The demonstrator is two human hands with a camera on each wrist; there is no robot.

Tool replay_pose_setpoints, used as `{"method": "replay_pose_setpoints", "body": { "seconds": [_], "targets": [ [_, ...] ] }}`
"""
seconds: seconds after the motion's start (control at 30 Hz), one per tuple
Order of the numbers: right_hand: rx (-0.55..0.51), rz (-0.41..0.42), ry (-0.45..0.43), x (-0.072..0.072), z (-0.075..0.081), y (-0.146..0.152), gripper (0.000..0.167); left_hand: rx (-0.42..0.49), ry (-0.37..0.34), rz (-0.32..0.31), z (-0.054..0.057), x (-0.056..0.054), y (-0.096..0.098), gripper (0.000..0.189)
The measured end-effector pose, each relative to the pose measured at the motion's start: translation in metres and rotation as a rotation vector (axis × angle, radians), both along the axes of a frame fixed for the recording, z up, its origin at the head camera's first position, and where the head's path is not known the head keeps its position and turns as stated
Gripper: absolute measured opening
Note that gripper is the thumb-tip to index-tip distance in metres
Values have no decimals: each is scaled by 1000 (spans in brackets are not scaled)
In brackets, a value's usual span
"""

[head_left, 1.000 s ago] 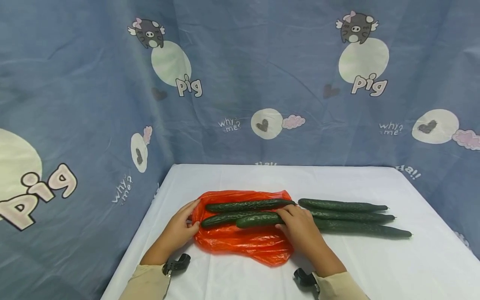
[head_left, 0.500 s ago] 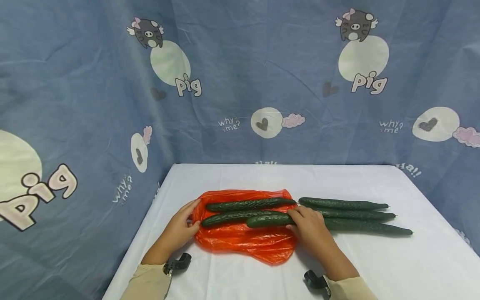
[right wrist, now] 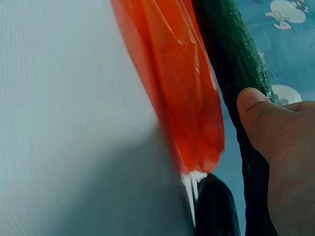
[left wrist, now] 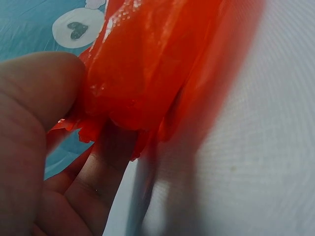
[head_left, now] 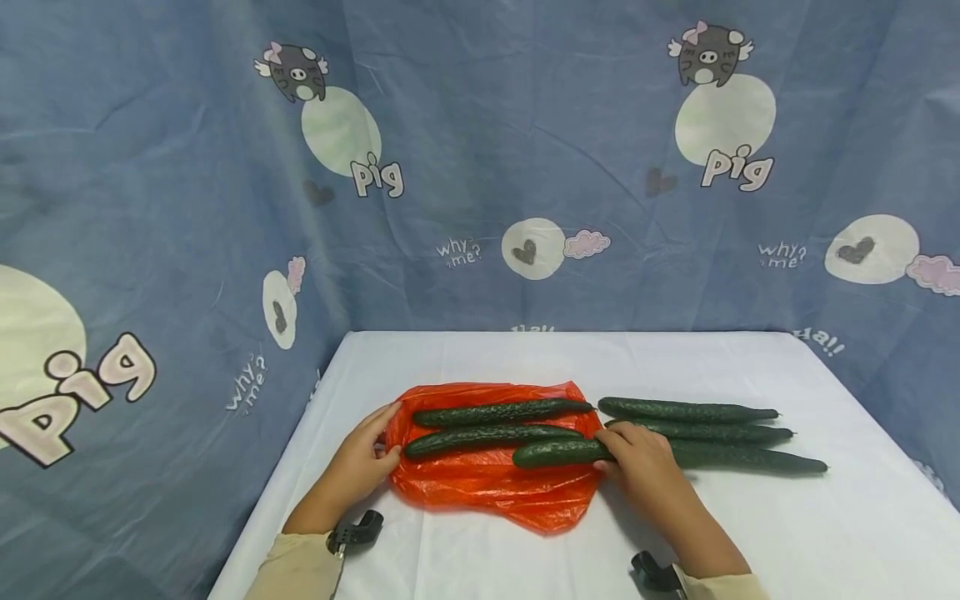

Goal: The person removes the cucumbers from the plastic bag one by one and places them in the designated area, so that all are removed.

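A red plastic bag [head_left: 495, 492] lies spread on the table, and my left hand [head_left: 352, 467] pinches its left edge between thumb and fingers, as the left wrist view shows. Two dark green cucumbers [head_left: 491, 437] rest side by side on the bag. My right hand [head_left: 647, 468] grips a third cucumber [head_left: 557, 452], thumb along its near side. That cucumber's left end overlaps the bag; its other end is hidden behind the hand. Close under it in the right wrist view shows a dark rounded end [right wrist: 216, 206].
To the right of the bag several more cucumbers [head_left: 693, 409] lie in a row on the white tablecloth [head_left: 750, 533], tips pointing right. A blue curtain [head_left: 465, 142] with pig prints hangs behind the table and along its left side.
My right hand has moved right, drawing its cucumber along from beside the middle of the bag towards the bag's right edge. My left hand and the other cucumbers have stayed in place.
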State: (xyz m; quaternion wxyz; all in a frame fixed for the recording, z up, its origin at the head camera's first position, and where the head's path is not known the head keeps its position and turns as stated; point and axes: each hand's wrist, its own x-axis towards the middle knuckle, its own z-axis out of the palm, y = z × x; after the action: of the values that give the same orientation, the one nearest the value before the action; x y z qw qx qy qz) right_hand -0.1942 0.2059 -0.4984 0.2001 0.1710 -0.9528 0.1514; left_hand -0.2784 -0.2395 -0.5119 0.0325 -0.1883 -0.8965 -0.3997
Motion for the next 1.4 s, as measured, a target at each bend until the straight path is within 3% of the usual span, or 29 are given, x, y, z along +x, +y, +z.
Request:
{"method": "replay_pose_setpoints", "body": {
  "seconds": [0.43, 0.63, 1.0, 1.4],
  "targets": [
    [-5, -69, -59, 8, 0, 27, 44, -4, -4, 9, -1, 0, 1, 78],
    [23, -92, -44, 16, 3, 34, 43, -1, -21, 10, -3, 1, 1, 78],
    [6, -90, 11, 25, 0, 57, 44, -16, 7, 2, 2, -2, 1, 79],
    [32, -123, -39, 37, -8, 83, 44, 5, 5, -1, 3, 1, 0, 77]
  ]
}}
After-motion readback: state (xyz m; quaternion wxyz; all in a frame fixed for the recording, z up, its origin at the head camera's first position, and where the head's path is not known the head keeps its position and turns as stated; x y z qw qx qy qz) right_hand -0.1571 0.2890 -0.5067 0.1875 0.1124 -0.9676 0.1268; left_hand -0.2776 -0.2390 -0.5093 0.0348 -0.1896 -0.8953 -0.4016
